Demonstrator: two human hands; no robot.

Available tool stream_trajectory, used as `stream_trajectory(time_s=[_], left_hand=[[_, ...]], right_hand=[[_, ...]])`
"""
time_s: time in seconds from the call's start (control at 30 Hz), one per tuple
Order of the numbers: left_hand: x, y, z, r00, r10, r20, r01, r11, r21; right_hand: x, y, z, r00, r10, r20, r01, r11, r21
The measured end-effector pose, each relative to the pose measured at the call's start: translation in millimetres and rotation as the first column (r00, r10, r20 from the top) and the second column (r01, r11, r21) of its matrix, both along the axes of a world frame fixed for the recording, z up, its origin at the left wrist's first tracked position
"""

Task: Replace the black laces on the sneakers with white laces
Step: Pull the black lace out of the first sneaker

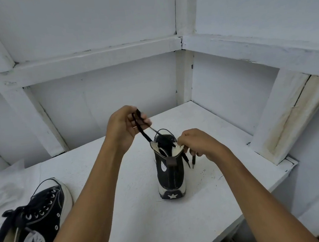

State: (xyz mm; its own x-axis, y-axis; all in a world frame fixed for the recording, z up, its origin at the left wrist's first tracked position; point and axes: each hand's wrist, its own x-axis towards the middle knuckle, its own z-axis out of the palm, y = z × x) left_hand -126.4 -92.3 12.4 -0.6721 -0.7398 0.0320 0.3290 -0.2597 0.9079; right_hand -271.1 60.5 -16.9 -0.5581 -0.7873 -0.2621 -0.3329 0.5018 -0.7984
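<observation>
A black high-top sneaker (169, 176) stands upright on the white table (137, 220), heel toward me. My left hand (124, 126) is raised above and left of it, pinching a black lace (143, 131) that runs taut down into the shoe's collar. My right hand (198, 143) grips the right edge of the collar; a second black lace end (193, 159) hangs below its fingers. The other black sneaker (31, 221) lies on its side at the lower left, laced in black. No white laces are in view.
White painted walls with wooden framing enclose the table at the back and right. A slanted white post (283, 116) leans at the table's right edge. Crumpled white paper (5, 186) lies at the far left behind the second sneaker.
</observation>
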Motion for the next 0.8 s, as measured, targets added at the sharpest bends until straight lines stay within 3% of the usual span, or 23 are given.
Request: stream_trajectory(time_s=[0.07,0.17,0.27,0.33,0.4,0.5,0.6,0.7,0.8], left_hand=[[-0.1,-1.2,-1.2,0.996,0.016,0.084,-0.014,0.999,-0.031],[-2.7,0.4,-6.6,0.927,0.04,0.373,0.093,0.938,-0.333],[-9.8,5.7,-10.9,0.767,0.093,0.635,0.398,0.707,-0.585],[-17.0,11.1,-11.8,0.648,0.147,0.747,0.592,0.52,-0.616],[-22.3,15.7,-13.0,0.565,0.206,0.799,0.684,0.425,-0.593],[-23.1,16.7,-14.5,0.595,0.197,0.779,0.645,0.462,-0.609],[-16.6,8.1,-15.9,0.738,0.12,0.664,0.407,0.706,-0.58],[-12.4,-2.0,-23.4,0.76,0.305,0.574,0.137,0.788,-0.6],[-5.9,-12.1,-28.6,0.698,0.507,0.506,-0.082,0.759,-0.646]], right_hand=[[0.4,-1.7,0.0,1.0,0.004,-0.002,-0.004,1.0,0.001],[1.9,-4.3,0.8,1.0,0.017,-0.016,-0.017,1.0,0.015],[2.5,-5.4,2.0,0.999,0.023,-0.035,-0.023,0.999,0.023],[2.7,-6.2,3.3,0.999,0.026,-0.047,-0.025,0.999,0.021],[2.6,-6.7,4.0,0.998,0.028,-0.055,-0.027,0.999,0.017],[0.7,-4.7,3.4,0.998,0.02,-0.053,-0.02,1.0,0.006],[-2.1,-1.2,0.5,0.999,0.018,-0.033,-0.018,1.0,-0.006],[-4.5,0.5,-2.2,1.0,0.004,-0.031,-0.005,1.0,-0.017],[-6.4,-0.3,-4.3,0.999,-0.003,-0.035,0.002,1.0,-0.025]])
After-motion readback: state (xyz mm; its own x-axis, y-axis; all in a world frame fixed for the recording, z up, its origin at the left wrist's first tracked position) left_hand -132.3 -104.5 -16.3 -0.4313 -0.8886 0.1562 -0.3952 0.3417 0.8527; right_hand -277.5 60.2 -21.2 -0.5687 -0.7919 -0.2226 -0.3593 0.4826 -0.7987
